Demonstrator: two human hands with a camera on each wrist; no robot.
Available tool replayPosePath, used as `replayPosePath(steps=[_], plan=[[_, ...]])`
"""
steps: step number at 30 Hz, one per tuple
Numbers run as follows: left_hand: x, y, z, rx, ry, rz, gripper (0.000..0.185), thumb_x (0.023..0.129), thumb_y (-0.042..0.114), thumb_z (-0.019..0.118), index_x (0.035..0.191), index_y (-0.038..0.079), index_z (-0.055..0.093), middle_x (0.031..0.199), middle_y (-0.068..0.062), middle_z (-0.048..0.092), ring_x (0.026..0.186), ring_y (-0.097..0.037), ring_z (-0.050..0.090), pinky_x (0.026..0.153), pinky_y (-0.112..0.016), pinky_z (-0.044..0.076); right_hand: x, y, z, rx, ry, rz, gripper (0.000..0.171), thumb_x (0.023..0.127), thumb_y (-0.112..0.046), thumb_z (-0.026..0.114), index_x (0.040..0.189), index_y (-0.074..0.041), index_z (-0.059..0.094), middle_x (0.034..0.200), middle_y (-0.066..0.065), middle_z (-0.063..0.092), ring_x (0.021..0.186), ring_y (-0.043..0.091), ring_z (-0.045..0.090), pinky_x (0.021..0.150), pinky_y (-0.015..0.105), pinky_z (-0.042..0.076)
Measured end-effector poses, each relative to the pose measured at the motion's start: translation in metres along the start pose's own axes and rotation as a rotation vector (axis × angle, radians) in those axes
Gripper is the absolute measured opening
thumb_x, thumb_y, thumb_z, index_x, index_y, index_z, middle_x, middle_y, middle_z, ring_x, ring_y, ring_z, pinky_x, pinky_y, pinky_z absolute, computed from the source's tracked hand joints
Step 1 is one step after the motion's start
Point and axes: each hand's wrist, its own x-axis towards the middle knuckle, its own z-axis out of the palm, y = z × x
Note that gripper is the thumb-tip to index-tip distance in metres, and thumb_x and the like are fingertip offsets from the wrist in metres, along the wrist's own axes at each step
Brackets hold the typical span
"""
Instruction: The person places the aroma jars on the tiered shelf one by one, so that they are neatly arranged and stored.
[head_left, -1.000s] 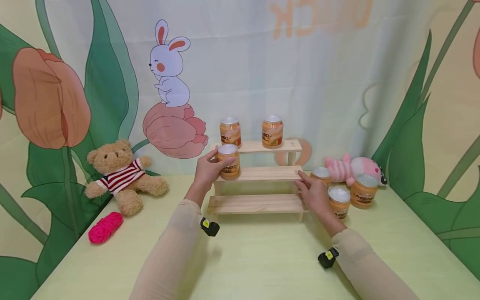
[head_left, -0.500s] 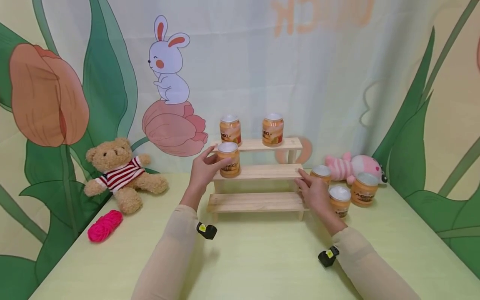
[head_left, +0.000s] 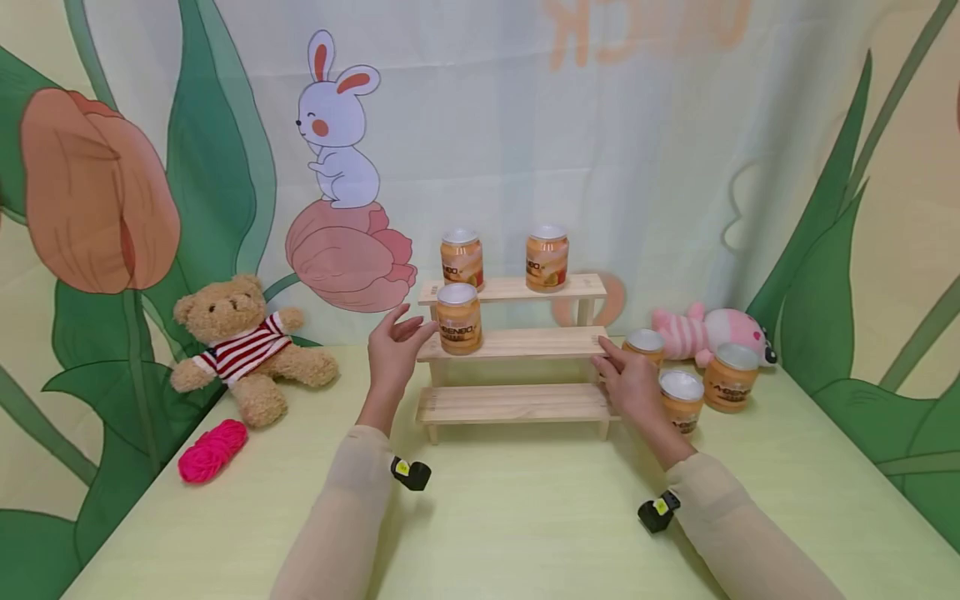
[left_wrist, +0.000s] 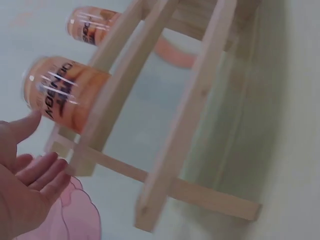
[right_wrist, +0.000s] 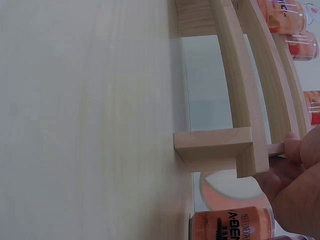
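Note:
A three-step wooden rack (head_left: 517, 343) stands on the table. Its top step holds two orange cans (head_left: 461, 260) (head_left: 547, 258). A third orange can (head_left: 458, 318) stands upright at the left end of the middle step, also seen in the left wrist view (left_wrist: 62, 92). My left hand (head_left: 393, 346) hovers just left of that can, fingers spread and holding nothing (left_wrist: 25, 185). My right hand (head_left: 630, 383) rests its straight fingers (right_wrist: 295, 150) against the right end of the rack (right_wrist: 215, 147).
Three more orange cans (head_left: 645, 344) (head_left: 681, 398) (head_left: 730, 377) stand on the table right of the rack, by a pink plush toy (head_left: 708, 333). A teddy bear (head_left: 243, 346) and a pink yarn ball (head_left: 212, 450) lie at the left. A printed curtain (head_left: 480, 125) hangs behind.
My left hand has let go of the can on the middle step and drawn back a little to the left with fingers spread. The right hand has stayed at the rack's end.

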Motion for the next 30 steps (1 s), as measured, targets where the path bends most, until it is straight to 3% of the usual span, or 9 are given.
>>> replayPosePath(steps=[6,13,17,22,27,30], plan=[[0.001,-0.024,-0.003,-0.052,0.023,0.055,0.061,0.088,0.018,0.080,0.142,0.005,0.054,0.135,-0.016,0.059,0.125,-0.029,0.056,0.102,-0.036,0.047,-0.001,-0.001,0.000,0.007,-0.005,0.006,0.043,0.099,-0.017,0.066,0.138,-0.002,0.058,0.099,0.020,0.073,0.059,0.021,0.066,0.049,0.019,0.047],[0.002,-0.042,-0.006,0.004,-0.097,-0.023,0.070,0.089,0.029,0.079,0.149,0.012,0.047,0.152,-0.018,0.044,0.138,-0.032,0.044,0.109,-0.038,0.041,-0.002,-0.001,-0.001,-0.041,0.009,0.003,0.043,0.098,-0.019,0.066,0.138,-0.004,0.059,0.100,0.020,0.073,0.056,0.013,0.061,0.049,0.020,0.046],[0.001,-0.048,-0.008,0.033,-0.163,-0.079,0.074,0.090,0.032,0.077,0.154,0.018,0.042,0.154,-0.020,0.041,0.140,-0.030,0.042,0.110,-0.040,0.039,-0.001,-0.002,0.000,-0.011,-0.001,0.009,0.043,0.099,-0.018,0.065,0.138,-0.004,0.058,0.098,0.019,0.074,0.054,0.016,0.062,0.048,0.020,0.047],[0.000,-0.052,-0.009,0.016,-0.235,-0.135,0.078,0.091,0.034,0.075,0.157,0.026,0.034,0.143,-0.022,0.052,0.125,-0.032,0.056,0.100,-0.049,0.048,-0.001,-0.002,0.001,0.000,-0.006,0.009,0.043,0.099,-0.018,0.066,0.139,-0.003,0.058,0.098,0.019,0.074,0.057,0.018,0.064,0.049,0.020,0.047],[-0.002,-0.051,-0.006,0.059,-0.309,-0.102,0.071,0.099,0.035,0.065,0.159,0.019,0.031,0.155,-0.014,0.040,0.126,-0.033,0.054,0.103,-0.055,0.044,-0.001,0.000,0.001,-0.019,0.004,-0.001,0.043,0.099,-0.020,0.066,0.138,-0.004,0.059,0.098,0.018,0.074,0.058,0.017,0.065,0.050,0.020,0.048],[-0.004,-0.047,-0.001,0.115,-0.316,-0.081,0.066,0.102,0.037,0.059,0.158,0.015,0.032,0.161,-0.008,0.031,0.124,-0.029,0.054,0.104,-0.054,0.043,-0.001,0.000,0.000,-0.029,0.004,-0.007,0.043,0.099,-0.020,0.066,0.138,-0.004,0.058,0.099,0.019,0.074,0.058,0.017,0.064,0.049,0.020,0.047]])
